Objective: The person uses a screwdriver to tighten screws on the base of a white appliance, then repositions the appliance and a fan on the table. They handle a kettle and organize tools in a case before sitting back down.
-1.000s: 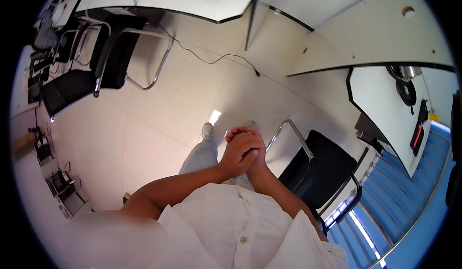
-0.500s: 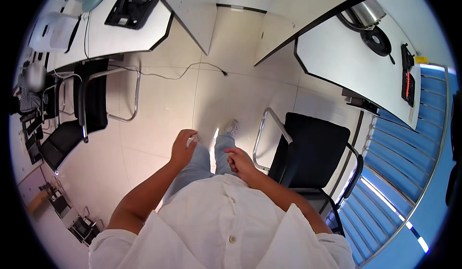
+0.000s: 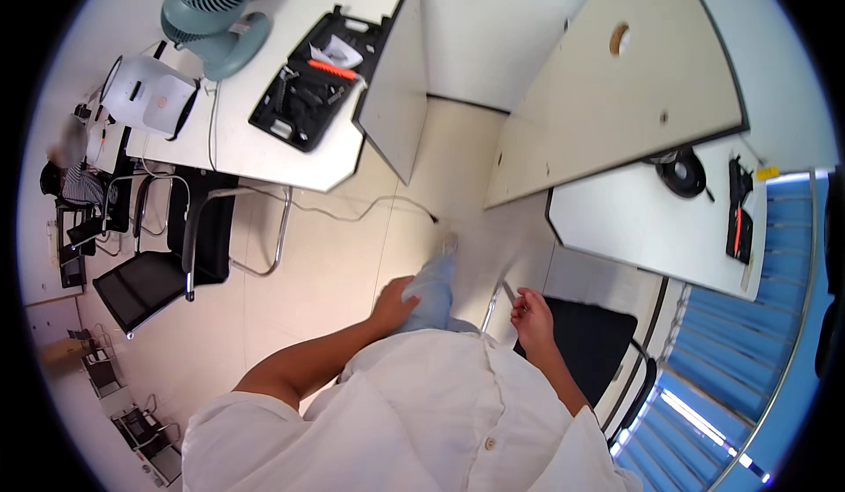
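My left hand (image 3: 393,305) hangs beside my left thigh, its fingers loosely extended with nothing in them. My right hand (image 3: 533,318) is raised at my right side, fingers curled inward, and I see nothing held. Right by it, the metal armrest of a black chair (image 3: 576,342) overlaps it in the picture; whether they touch I cannot tell. One light-coloured shoe (image 3: 450,244) shows ahead under my blue trousers (image 3: 431,291).
At left, a white desk (image 3: 255,157) bears a green fan (image 3: 207,21), a white appliance (image 3: 150,96) and an open black tool case (image 3: 308,96). A power cord (image 3: 352,217) crosses the tiles. A black chair (image 3: 167,263) and a right-hand desk (image 3: 616,228) flank the walkway.
I have moved ahead: the desks and chairs sit lower in the picture. My right hand has swung out to the right, near the chair; my left hand has dropped against my thigh.
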`<state>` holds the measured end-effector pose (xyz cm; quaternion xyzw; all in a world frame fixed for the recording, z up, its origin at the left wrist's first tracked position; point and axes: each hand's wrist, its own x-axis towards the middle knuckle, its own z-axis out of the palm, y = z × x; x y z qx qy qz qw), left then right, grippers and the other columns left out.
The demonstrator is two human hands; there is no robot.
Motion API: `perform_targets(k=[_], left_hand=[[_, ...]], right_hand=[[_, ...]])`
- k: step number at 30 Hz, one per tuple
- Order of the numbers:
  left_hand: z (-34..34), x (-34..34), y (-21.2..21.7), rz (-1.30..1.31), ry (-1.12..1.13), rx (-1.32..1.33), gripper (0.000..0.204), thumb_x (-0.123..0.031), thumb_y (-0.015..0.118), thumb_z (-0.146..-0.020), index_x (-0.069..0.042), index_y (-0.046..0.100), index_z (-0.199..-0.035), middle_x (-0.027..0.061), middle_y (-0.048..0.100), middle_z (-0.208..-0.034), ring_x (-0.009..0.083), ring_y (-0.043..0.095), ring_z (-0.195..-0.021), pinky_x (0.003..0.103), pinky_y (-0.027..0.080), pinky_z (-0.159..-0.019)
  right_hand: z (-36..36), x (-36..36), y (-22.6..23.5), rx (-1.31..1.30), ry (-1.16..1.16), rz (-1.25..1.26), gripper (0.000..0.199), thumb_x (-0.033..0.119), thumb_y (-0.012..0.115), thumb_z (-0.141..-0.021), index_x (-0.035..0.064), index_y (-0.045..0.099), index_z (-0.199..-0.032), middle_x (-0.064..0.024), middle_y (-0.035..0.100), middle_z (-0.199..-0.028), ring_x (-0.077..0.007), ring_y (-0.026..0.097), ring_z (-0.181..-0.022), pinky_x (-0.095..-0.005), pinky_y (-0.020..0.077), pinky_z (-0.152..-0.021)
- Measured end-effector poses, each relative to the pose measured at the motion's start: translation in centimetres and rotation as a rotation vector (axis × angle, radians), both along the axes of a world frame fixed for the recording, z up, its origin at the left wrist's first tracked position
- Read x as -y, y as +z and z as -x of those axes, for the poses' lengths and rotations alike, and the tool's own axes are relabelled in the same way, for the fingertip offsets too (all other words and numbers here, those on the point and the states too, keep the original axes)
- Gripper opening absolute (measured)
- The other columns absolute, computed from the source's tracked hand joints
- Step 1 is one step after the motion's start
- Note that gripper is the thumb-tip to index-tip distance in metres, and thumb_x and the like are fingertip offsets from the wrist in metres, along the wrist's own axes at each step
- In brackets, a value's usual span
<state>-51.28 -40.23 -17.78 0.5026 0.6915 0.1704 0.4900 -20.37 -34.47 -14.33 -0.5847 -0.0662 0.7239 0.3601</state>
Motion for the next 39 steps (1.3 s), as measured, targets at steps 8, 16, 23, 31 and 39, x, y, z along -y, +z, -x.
perform_targets(k=[8,16,23,31,39], left_hand=[[0.3,-8.7,-0.4,-0.017,-0.182,0.127,0.063,-0.045,0.049,-0.087,-0.006,0.037,-0.135,0.0168,0.040,-0.137,0.0334,0.037,-0.127,0.041,0.030,-0.105],[4.0,-13.3,0.0,-0.337,0.244,-0.174,0.054,-0.021,0.062,-0.081,-0.004,0.042,-0.129,0.0161,0.045,-0.131,0.0339,0.040,-0.123,0.042,0.031,-0.103],[9.2,-25.3,5.2,-0.755,0.677,-0.136,0.066,-0.015,0.059,-0.080,0.003,0.028,-0.136,0.0236,0.032,-0.136,0.0374,0.031,-0.128,0.042,0.026,-0.106],[13.6,-23.4,5.8,-0.923,0.464,-0.191,0.048,0.001,0.052,-0.074,-0.005,0.053,-0.122,0.0149,0.045,-0.129,0.0319,0.040,-0.124,0.043,0.031,-0.102],[32.9,-27.3,5.7,-0.753,0.604,-0.742,0.051,-0.018,0.063,-0.078,-0.008,0.050,-0.126,0.0175,0.035,-0.140,0.0398,0.033,-0.127,0.050,0.026,-0.103]], right_hand=[[-3.2,-9.3,3.4,0.122,-0.013,-0.108,0.021,0.024,0.048,-0.092,0.0077,0.054,-0.104,-0.0028,0.053,-0.072,-0.0142,0.050,-0.059,-0.0266,0.0406,-0.052],[-5.7,-12.8,5.1,0.268,0.044,-0.096,0.020,0.023,0.047,-0.092,0.0082,0.053,-0.104,-0.0024,0.053,-0.067,-0.0131,0.049,-0.055,-0.0256,0.0403,-0.048],[-10.3,-12.0,1.5,0.698,0.585,-0.118,0.021,0.024,0.050,-0.089,0.0062,0.057,-0.098,-0.0024,0.052,-0.062,-0.0140,0.049,-0.048,-0.0264,0.0393,-0.042],[-13.0,-9.7,-5.0,0.865,0.814,0.001,0.022,0.022,0.051,-0.090,0.0022,0.059,-0.094,-0.0035,0.055,-0.067,-0.0124,0.051,-0.056,-0.0268,0.0427,-0.051],[-5.5,-8.9,-4.7,0.768,0.839,-0.088,0.024,0.022,0.051,-0.091,0.0011,0.060,-0.096,-0.0025,0.057,-0.070,-0.0107,0.052,-0.061,-0.0259,0.0437,-0.056]])
